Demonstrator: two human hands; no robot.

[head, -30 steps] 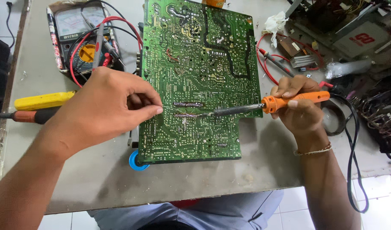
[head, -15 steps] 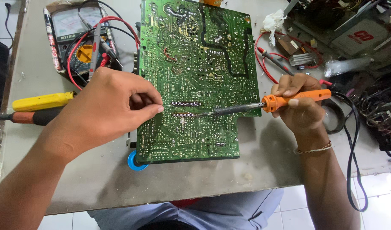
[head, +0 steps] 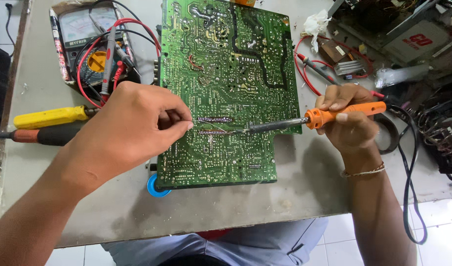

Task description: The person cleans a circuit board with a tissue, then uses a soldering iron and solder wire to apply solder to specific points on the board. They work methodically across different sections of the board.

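With left hand pinched shut on thin solder wire and right hand fisted round orange soldering iron, tip on green circuit board mid-frame: risk bridging adjacent joints if excess solder fed.

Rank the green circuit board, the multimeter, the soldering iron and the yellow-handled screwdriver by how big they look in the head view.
1. green circuit board, by far the largest.
2. multimeter, partly under its leads.
3. soldering iron, long but thin.
4. yellow-handled screwdriver, smallest showing; its tip is hidden behind the left hand, so ranks three and four are unsure.
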